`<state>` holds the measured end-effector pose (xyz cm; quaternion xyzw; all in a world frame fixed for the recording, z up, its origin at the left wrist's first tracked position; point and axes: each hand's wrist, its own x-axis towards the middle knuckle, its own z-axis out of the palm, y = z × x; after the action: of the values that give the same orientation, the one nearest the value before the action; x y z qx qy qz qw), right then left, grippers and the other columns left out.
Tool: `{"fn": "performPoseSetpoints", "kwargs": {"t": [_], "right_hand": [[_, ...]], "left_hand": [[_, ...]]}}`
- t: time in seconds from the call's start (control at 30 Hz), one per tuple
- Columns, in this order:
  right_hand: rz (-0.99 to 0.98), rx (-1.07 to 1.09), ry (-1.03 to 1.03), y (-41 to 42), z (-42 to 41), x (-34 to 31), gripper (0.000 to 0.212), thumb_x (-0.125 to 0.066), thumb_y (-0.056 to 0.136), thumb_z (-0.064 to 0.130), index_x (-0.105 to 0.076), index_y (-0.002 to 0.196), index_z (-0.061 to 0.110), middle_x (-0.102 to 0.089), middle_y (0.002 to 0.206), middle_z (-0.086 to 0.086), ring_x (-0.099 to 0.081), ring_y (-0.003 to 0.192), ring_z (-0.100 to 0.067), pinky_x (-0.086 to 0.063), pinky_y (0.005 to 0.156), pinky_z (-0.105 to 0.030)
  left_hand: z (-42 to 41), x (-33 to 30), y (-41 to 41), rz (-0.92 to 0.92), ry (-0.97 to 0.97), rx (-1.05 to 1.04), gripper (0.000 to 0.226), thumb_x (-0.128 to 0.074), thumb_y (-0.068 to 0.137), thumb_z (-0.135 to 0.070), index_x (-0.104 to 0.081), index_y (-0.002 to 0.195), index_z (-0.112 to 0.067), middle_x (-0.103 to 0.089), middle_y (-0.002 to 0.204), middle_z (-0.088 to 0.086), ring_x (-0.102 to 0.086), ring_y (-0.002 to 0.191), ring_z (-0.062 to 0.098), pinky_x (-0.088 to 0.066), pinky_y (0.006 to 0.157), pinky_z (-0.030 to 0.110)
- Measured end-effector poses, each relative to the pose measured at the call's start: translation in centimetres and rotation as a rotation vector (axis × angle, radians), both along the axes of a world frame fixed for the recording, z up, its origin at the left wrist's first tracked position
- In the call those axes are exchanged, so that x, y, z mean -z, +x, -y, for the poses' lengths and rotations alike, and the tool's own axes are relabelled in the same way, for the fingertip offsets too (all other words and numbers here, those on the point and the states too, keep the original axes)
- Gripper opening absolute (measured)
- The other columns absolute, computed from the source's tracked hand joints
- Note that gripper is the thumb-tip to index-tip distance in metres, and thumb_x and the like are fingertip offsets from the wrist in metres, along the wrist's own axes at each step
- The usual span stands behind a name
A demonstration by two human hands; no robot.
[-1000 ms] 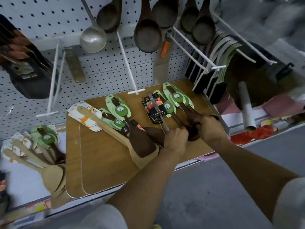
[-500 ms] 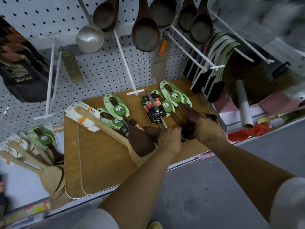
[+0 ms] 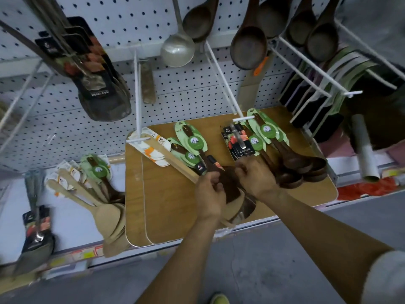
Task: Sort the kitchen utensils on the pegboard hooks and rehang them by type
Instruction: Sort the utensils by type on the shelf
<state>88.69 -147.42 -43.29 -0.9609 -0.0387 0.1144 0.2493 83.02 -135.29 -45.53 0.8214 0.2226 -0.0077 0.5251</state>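
Leftmost, a black-carded metal utensil (image 3: 36, 229) lay on the white shelf (image 3: 72, 224), with a heap of pale wooden spatulas (image 3: 105, 213) just beside it, their carded handles fanned toward the pegboard (image 3: 175, 88). Above these, a dark packaged turner (image 3: 98, 84) hung from a hook. Centre, a wooden board (image 3: 171, 211) overlapped a second board at the shelf's front edge and carried the loose utensils: a pale wooden spatula (image 3: 173, 161) with a white and orange card, then dark wooden spoons on green cards (image 3: 192, 141), then a black-carded utensil (image 3: 240, 141) and a second green-carded group (image 3: 268, 130). A white hook (image 3: 138, 102) and another white hook (image 3: 225, 88) projected from the pegboard over the board, both bare along their length. A steel ladle (image 3: 177, 49) and dark wooden ladles (image 3: 248, 44) hung above. The left hand (image 3: 210, 196) was curled round dark utensil heads near the board's middle. The right hand (image 3: 256, 178), almost touching the left, was closed on handles of the dark wooden spoons (image 3: 302, 170), whose bowls lay bunched just right of it. Rightmost, flat packaged items (image 3: 317, 102) hung on a double hook, and a grey tube (image 3: 363, 150) leaned beside them.
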Motion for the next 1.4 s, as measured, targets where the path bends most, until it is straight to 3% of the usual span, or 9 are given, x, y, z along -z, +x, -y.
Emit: {"fn": "performPoseSetpoints", "kwargs": {"t": [0.17,0.37,0.5,0.77,0.87,1.03,1.17,1.33,1.4], "right_hand": [[-0.137,-0.055,0.028,0.5,-3.1,2.0,0.029,-0.058,0.092,0.022,-0.061,0.118,0.011,-0.063,0.114,-0.015,-0.06,0.108,-0.032,-0.049,0.092,-0.041],[-0.234,0.012,0.001,0.8,-5.4,3.5,0.044,-0.062,0.089,0.028,-0.054,0.128,0.008,-0.059,0.122,-0.018,-0.054,0.117,-0.033,-0.044,0.1,-0.038],[-0.284,0.041,-0.01,0.7,-6.2,3.4,0.054,-0.064,0.088,0.034,-0.05,0.137,0.016,-0.056,0.128,-0.016,-0.052,0.119,-0.033,-0.042,0.103,-0.04],[-0.346,0.124,0.084,-1.5,-9.6,4.9,0.062,-0.068,0.083,0.044,-0.049,0.137,0.022,-0.052,0.136,-0.012,-0.046,0.126,-0.033,-0.037,0.108,-0.042],[-0.345,0.128,0.116,-2.1,-11.3,5.0,0.053,-0.069,0.081,0.044,-0.056,0.128,0.023,-0.057,0.126,-0.011,-0.051,0.12,-0.031,-0.041,0.104,-0.042],[-0.372,0.179,0.243,-2.5,-13.1,6.4,0.045,-0.074,0.075,0.039,-0.063,0.116,0.024,-0.062,0.116,-0.006,-0.059,0.109,-0.026,-0.047,0.099,-0.041],[-0.438,0.365,0.468,-2.7,-13.6,5.7,0.029,-0.07,0.085,0.016,-0.065,0.113,0.013,-0.064,0.116,-0.007,-0.06,0.11,-0.026,-0.049,0.1,-0.042],[-0.476,0.514,0.634,-2.9,-12.8,4.6,0.011,-0.061,0.092,0.005,-0.061,0.102,0.009,-0.064,0.099,-0.011,-0.061,0.081,-0.019,-0.047,0.06,-0.026],[-0.495,0.542,0.675,-3.0,-12.5,4.4,0.01,-0.058,0.094,0.004,-0.06,0.102,0.01,-0.063,0.093,-0.008,-0.058,0.075,-0.015,-0.044,0.058,-0.024]], "left_hand": [[-3.5,0.8,-0.6,-0.17,-0.228,-0.256,0.022,-0.058,0.088,0.0,-0.051,0.102,-0.016,-0.057,0.086,-0.003,-0.056,0.088,0.018,-0.043,0.077,0.026],[-5.5,1.0,-0.6,-0.403,-0.497,-0.198,0.037,-0.059,0.092,-0.012,-0.049,0.127,-0.019,-0.058,0.121,0.007,-0.056,0.111,0.026,-0.045,0.101,0.038],[-6.2,1.1,-0.7,-0.415,-0.585,-0.143,0.019,-0.058,0.092,-0.011,-0.061,0.106,-0.024,-0.066,0.113,0.005,-0.06,0.108,0.026,-0.047,0.101,0.042],[-9.2,0.9,-1.8,-0.343,-0.608,-0.155,0.032,-0.052,0.095,-0.002,-0.059,0.124,-0.015,-0.066,0.115,0.004,-0.06,0.097,0.014,-0.048,0.079,0.023],[-10.7,0.9,-2.0,-0.316,-0.54,-0.168,0.035,-0.05,0.094,0.002,-0.058,0.125,-0.012,-0.066,0.116,0.004,-0.059,0.097,0.014,-0.046,0.075,0.018],[-12.6,1.0,-2.1,-0.319,-0.532,-0.321,0.033,-0.056,0.093,-0.001,-0.06,0.125,-0.007,-0.068,0.114,0.01,-0.063,0.095,0.02,-0.052,0.091,0.032],[-13.1,0.5,-2.3,-0.318,-0.605,-0.371,0.031,-0.055,0.094,0.002,-0.058,0.124,-0.004,-0.065,0.104,0.01,-0.061,0.094,0.021,-0.052,0.086,0.03],[-13.4,-0.6,-2.5,-0.387,-0.616,-0.411,0.036,-0.053,0.095,0.003,-0.052,0.13,-0.002,-0.062,0.121,0.013,-0.059,0.115,0.029,-0.045,0.102,0.033],[-13.9,-0.6,-2.7,-0.404,-0.568,-0.376,0.036,-0.054,0.095,-0.001,-0.052,0.131,-0.005,-0.062,0.123,0.011,-0.059,0.114,0.028,-0.045,0.102,0.034]]}}
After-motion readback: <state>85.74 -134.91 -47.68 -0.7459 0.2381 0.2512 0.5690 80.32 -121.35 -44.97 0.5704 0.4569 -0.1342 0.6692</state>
